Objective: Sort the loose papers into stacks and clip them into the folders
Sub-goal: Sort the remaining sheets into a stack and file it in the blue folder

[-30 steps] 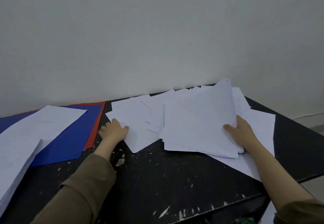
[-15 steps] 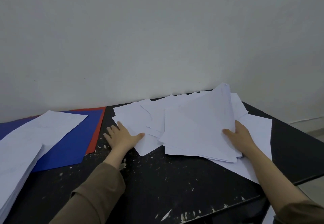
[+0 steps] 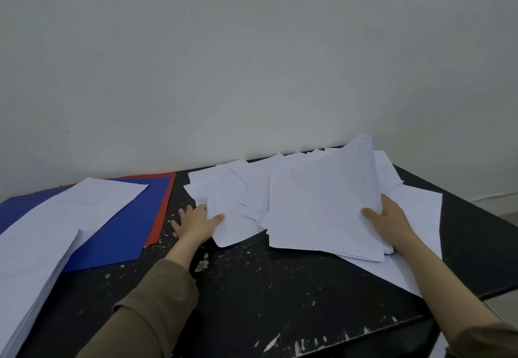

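A loose heap of white papers [image 3: 246, 189] covers the back right of the black table. My right hand [image 3: 389, 223] grips the right edge of a gathered bundle of sheets [image 3: 322, 209], thumb on top, with the bundle's far corner lifted. My left hand [image 3: 196, 223] pinches the near corner of a loose sheet [image 3: 224, 225] at the heap's left side, thumb on top and fingers going under it. A blue folder [image 3: 126, 225] lies on a red folder [image 3: 164, 206] at the left, with a tidy white stack [image 3: 56, 231] across them.
The table [image 3: 266, 287] is black with white paint flecks; its front edge runs along the lower right. A plain grey wall rises right behind the table. One large sheet [image 3: 420, 217] lies flat under my right forearm near the right edge.
My left hand slid right from the bare table onto the heap's left side and took hold of a loose sheet's corner. My right hand keeps its grip on the bundle.
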